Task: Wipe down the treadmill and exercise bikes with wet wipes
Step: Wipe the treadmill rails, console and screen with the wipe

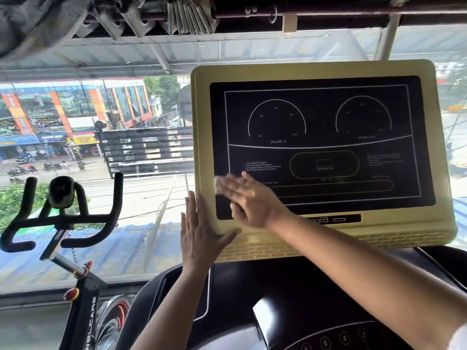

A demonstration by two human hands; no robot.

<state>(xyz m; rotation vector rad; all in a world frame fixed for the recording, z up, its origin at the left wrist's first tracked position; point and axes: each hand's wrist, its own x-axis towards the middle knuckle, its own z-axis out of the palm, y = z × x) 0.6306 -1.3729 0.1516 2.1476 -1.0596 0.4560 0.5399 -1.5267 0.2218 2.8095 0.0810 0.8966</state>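
At centre frame the right hand [250,200], grip flat and fingers straight, is pressing what seems a blurred wet wipe [217,183] on the lower left of the treadmill screen [321,137]. The left hand [202,231], likewise flat, is bracing the console frame [202,122]. Light, overlapping strokes are probably serving best.

2 arms of the person are in view. The left hand [199,231] is slim with long fingers, and the left forearm [161,311] behind it is bare all the way to the lower edge of the picture. The right hand [249,200] is blurred at the fingers, so nails and small marks cannot be told. The right forearm [353,261] is bare from the wrist to the lower right corner, where the edge of 1 white sleeve [461,335] shows, soft and slightly out of focus.
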